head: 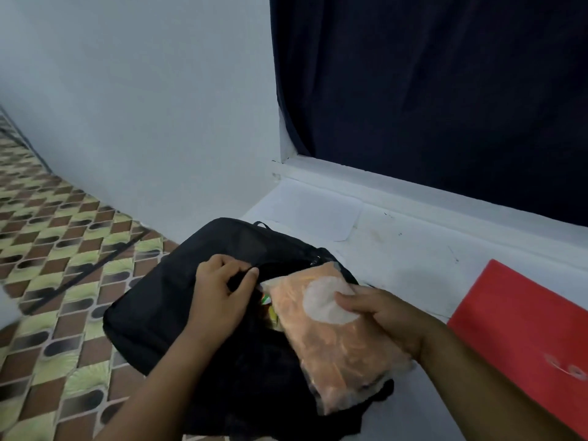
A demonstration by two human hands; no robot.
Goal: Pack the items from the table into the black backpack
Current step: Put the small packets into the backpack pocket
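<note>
At six o'clock, left grip (219,292) pinches the black backpack (152,300) opening; right grip (378,310) clasps an orange packet (334,338), label unreadable.

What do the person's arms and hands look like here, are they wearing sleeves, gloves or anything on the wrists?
Both forearms are bare right up to the bottom edge of the picture, so no sleeves show. The left hand and the right hand wear no gloves. No watch, bracelet or ring is visible on either wrist or on the fingers that show. The picture is a little soft, so very small details cannot be ruled out.

2 bare forearms — no sleeves, left hand (219,294), right hand (381,310)
</note>
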